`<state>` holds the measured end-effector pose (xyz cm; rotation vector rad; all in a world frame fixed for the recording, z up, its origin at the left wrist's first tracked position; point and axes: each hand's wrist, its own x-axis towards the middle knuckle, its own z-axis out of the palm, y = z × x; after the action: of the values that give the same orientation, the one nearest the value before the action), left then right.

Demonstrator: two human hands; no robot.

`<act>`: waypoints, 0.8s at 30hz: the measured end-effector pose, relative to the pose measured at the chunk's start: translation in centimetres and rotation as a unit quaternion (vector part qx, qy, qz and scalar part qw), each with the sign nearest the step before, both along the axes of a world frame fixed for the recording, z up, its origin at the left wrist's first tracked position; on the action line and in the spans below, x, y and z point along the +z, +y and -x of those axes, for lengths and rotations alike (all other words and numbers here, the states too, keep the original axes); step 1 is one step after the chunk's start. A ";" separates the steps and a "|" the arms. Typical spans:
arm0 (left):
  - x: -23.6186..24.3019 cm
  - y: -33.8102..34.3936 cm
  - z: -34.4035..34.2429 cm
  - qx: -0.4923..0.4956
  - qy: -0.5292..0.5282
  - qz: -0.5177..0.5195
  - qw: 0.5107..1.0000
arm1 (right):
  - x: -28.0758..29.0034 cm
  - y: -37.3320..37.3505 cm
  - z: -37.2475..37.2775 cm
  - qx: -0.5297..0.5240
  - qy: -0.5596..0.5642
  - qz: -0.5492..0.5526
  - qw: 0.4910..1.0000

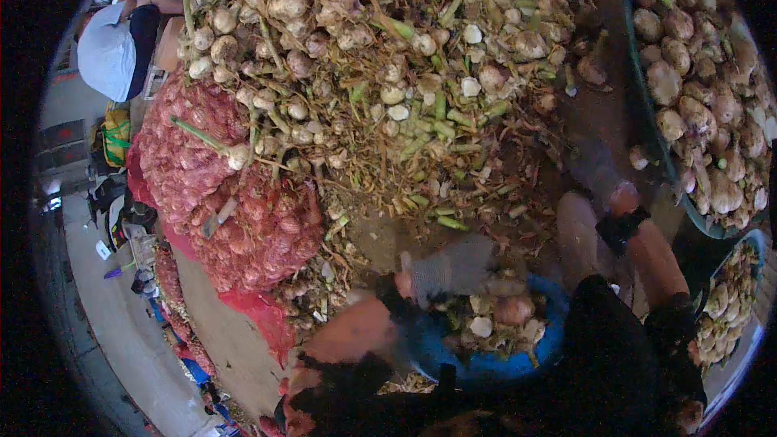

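My left hand [457, 265], in a grey glove, is above the near rim of a blue basin [557, 320]. Its fingers are blurred, so whether they hold anything is unclear. Trimmed garlic bulbs [513, 309] and leafy scraps lie in that basin beneath it. Farther right, my right hand [597, 174] is smeared by motion, with a black band on its wrist. It is between the big garlic pile [348, 24] and a dark green tub [643, 89] heaped with bulbs. Neither hand's fingers show clearly.
Red mesh sacks [267, 235] full of garlic lean at the left, with a small flat blade [218, 218] on top. Cut green stalks [441, 129] and husks litter the floor ahead. Another tub [728, 291] stands at lower right. A person in a pale cap [109, 53] is at far left.
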<state>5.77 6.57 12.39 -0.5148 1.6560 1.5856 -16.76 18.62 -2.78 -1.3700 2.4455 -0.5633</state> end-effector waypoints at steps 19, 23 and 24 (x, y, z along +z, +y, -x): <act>-10.2 -6.9 -0.5 0.414 0.108 0.274 0.861 | -3.6 -0.1 -0.5 0.200 0.172 0.006 0.964; -11.9 -4.5 -0.9 0.302 0.163 0.255 0.904 | -1.4 -4.6 -4.7 0.159 -0.165 -0.106 0.968; -8.5 -3.3 2.5 0.294 0.026 0.263 0.919 | -1.6 -3.9 -4.5 0.152 -0.161 -0.125 0.967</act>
<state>3.24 3.30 3.88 -1.3656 2.1008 1.5350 -12.26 14.70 -4.36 -1.3867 1.9287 -0.3556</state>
